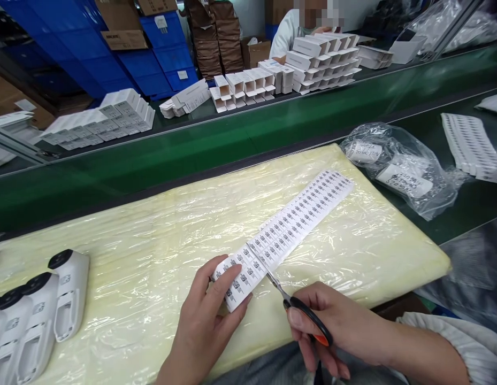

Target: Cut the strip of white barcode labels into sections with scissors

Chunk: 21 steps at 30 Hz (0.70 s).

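A long white sheet of small printed labels (300,216) lies slantwise over the plastic-wrapped yellow pad (152,256). Its near end is pinched between the thumb and fingers of my left hand (212,310). My right hand (332,321) grips a pair of scissors (308,315) with black and orange handles, thumb and fingers through the loops. The scissor blades lie across the sheet, a few label rows beyond my left fingertips. Whether the strip is cut through there cannot be seen.
White plastic device housings (71,294) with black round ends stand at the left of the pad. A clear bag (408,166) and more label sheets (473,144) lie at the right. Beyond the green conveyor ledge (248,133), white boxes (324,61) are stacked before a co-worker (286,35).
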Each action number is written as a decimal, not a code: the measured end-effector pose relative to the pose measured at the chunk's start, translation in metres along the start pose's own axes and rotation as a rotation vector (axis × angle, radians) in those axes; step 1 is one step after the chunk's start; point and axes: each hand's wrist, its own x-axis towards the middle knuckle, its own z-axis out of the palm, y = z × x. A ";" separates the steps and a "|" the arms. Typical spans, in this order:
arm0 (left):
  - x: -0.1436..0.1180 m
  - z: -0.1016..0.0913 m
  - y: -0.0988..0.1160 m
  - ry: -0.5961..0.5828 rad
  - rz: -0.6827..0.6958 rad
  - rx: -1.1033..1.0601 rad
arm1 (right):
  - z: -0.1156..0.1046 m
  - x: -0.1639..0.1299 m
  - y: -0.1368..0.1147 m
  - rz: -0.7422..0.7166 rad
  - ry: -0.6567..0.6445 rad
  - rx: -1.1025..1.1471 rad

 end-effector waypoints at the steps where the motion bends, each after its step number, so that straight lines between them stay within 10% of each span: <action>1: 0.000 0.000 0.000 0.000 0.001 -0.002 | 0.000 0.001 -0.001 -0.003 -0.002 0.001; 10: 0.001 -0.002 0.000 0.030 0.003 0.022 | 0.001 0.001 -0.009 -0.023 0.039 -0.069; 21: -0.011 -0.007 0.030 -0.038 0.188 -0.011 | 0.013 0.010 -0.008 -0.416 0.220 0.316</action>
